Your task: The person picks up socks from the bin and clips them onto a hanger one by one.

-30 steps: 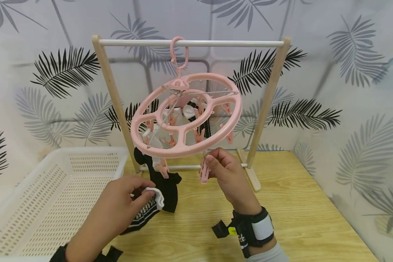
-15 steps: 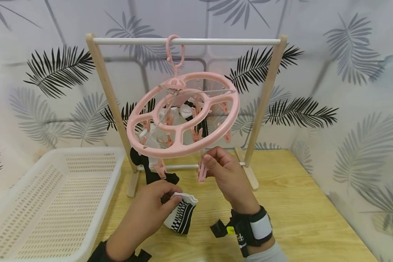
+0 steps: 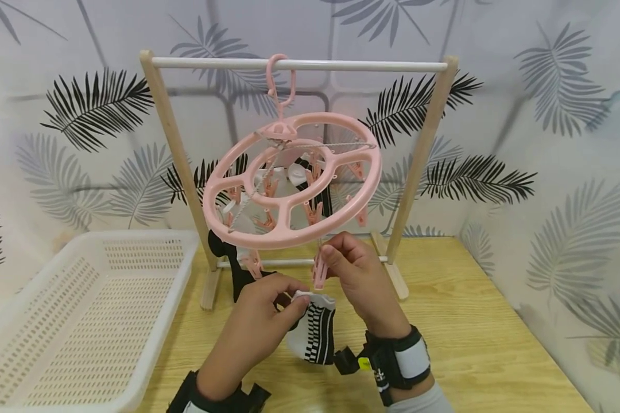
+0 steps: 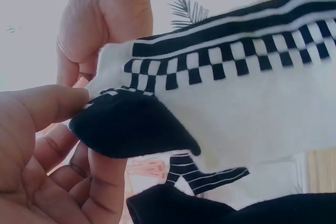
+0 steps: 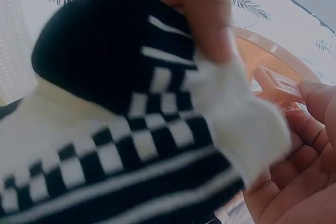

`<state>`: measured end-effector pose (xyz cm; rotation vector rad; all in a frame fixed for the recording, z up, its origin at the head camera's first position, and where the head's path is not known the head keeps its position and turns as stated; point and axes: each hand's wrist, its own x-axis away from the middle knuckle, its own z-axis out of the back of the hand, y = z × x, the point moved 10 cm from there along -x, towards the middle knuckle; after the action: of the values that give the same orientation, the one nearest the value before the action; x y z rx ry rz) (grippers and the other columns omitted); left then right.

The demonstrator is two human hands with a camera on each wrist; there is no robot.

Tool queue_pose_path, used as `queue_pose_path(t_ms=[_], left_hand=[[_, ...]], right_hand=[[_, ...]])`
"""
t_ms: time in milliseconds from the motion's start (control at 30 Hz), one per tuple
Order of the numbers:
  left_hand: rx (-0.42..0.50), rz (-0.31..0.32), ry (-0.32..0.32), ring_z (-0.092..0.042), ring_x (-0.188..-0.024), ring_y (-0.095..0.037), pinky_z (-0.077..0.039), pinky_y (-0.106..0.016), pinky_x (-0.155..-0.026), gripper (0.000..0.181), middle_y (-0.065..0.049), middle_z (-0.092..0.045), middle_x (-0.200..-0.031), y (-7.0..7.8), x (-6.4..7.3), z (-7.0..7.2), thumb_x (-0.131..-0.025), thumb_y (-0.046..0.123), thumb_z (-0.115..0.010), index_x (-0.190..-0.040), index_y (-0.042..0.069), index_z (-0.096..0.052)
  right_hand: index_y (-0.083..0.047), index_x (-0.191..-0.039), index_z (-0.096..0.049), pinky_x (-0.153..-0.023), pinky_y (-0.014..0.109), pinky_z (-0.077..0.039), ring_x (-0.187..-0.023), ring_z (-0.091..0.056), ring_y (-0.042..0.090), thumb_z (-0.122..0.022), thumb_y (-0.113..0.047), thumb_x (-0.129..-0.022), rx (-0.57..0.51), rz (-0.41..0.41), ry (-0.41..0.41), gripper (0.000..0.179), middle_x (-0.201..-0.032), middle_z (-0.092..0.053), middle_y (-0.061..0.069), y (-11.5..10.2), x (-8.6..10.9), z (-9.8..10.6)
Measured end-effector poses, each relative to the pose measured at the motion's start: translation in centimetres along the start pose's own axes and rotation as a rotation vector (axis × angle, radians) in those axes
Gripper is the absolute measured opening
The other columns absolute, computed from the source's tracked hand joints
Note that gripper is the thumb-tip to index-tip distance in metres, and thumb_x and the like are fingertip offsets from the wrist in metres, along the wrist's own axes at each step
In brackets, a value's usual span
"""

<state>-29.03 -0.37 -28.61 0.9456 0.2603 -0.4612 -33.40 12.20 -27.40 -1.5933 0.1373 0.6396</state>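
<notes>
My left hand [image 3: 268, 310] pinches the white cuff of a sock [image 3: 317, 330] that is white with black checks and stripes. The sock hangs from thumb and fingers, its cuff just below a pink clothespin [image 3: 319, 272]. My right hand [image 3: 359, 275] pinches that clothespin, which dangles from the front rim of a round pink clip hanger [image 3: 310, 234]. In the right wrist view the sock's white cuff [image 5: 252, 129] lies close to the clothespin [image 5: 278, 85]. The left wrist view shows the sock's black heel [image 4: 131, 124] beside my left fingers.
The clip hanger hooks over the white bar [image 3: 361, 66] of a wooden-legged stand [image 3: 423, 149]. Several clothespins hang around it, and a black sock [image 3: 241, 284] hangs at its left front. A white slatted basket [image 3: 181, 287] stands at the left of the wooden table [image 3: 460, 321].
My left hand has moved right with the checked sock, from beside the black sock to just under the clothespin. My right hand stays at the clothespin.
</notes>
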Motion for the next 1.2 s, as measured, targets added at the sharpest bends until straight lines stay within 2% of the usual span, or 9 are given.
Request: queue_pose_path(t_ms=[267, 433, 567, 900, 1200], left_hand=[[0.038, 0.031, 0.015, -0.058, -0.076, -0.006, -0.052, -0.028, -0.058, 0.014, 0.01, -0.066, -0.084, 0.25, -0.5, 0.01, -0.084, 0.018, -0.069, -0.097, 0.024, -0.07], [0.041, 0.067, 0.037, -0.056, -0.071, -0.004, -0.049, -0.029, -0.056, 0.011, 0.012, -0.065, -0.077, -0.23, -0.54, 0.26, -0.084, 0.021, -0.07, -0.092, 0.027, -0.069], [0.065, 0.073, 0.045, -0.056, -0.069, -0.003, -0.049, -0.03, -0.056, 0.008, 0.011, -0.065, -0.076, -0.57, -0.49, 0.17, -0.084, 0.021, -0.07, -0.091, 0.026, -0.069], [0.126, 0.013, 0.067, -0.057, -0.064, -0.004, -0.052, -0.028, -0.056, 0.009, 0.009, -0.065, -0.073, -0.13, -0.56, 0.33, -0.087, 0.022, -0.068, -0.095, 0.025, -0.069], [0.152, -0.019, 0.127, -0.059, -0.073, -0.004, -0.054, -0.029, -0.058, 0.01, 0.005, -0.066, -0.081, -0.54, -0.68, 0.73, -0.086, 0.022, -0.068, -0.095, 0.021, -0.069]], right_hand=[[0.002, -0.089, -0.053, -0.065, 0.032, -0.053, -0.067, -0.058, 0.026, -0.051, -0.017, -0.097, 0.006, 0.004, 0.016, 0.02, -0.073, -0.061, 0.004, -0.29, -0.01, -0.02], [0.0, -0.088, -0.054, -0.063, 0.032, -0.053, -0.065, -0.057, 0.029, -0.05, -0.017, -0.097, 0.008, -0.002, 0.004, 0.02, -0.073, -0.06, 0.007, -0.22, 0.01, -0.06], [-0.001, -0.088, -0.054, -0.062, 0.033, -0.052, -0.065, -0.057, 0.029, -0.051, -0.019, -0.097, 0.04, -0.022, 0.017, 0.021, -0.073, -0.06, 0.007, 0.1, 0.17, 0.15], [0.004, -0.09, -0.054, -0.061, 0.031, -0.051, -0.068, -0.057, 0.025, -0.051, -0.018, -0.097, 0.038, -0.013, 0.022, 0.023, -0.074, -0.06, 0.005, 0.04, 0.22, 0.16], [0.001, -0.101, -0.057, -0.063, 0.029, -0.049, -0.07, -0.056, 0.024, -0.056, -0.02, -0.094, 0.062, -0.029, 0.032, 0.022, -0.078, -0.058, 0.006, 0.21, 0.21, 0.17]])
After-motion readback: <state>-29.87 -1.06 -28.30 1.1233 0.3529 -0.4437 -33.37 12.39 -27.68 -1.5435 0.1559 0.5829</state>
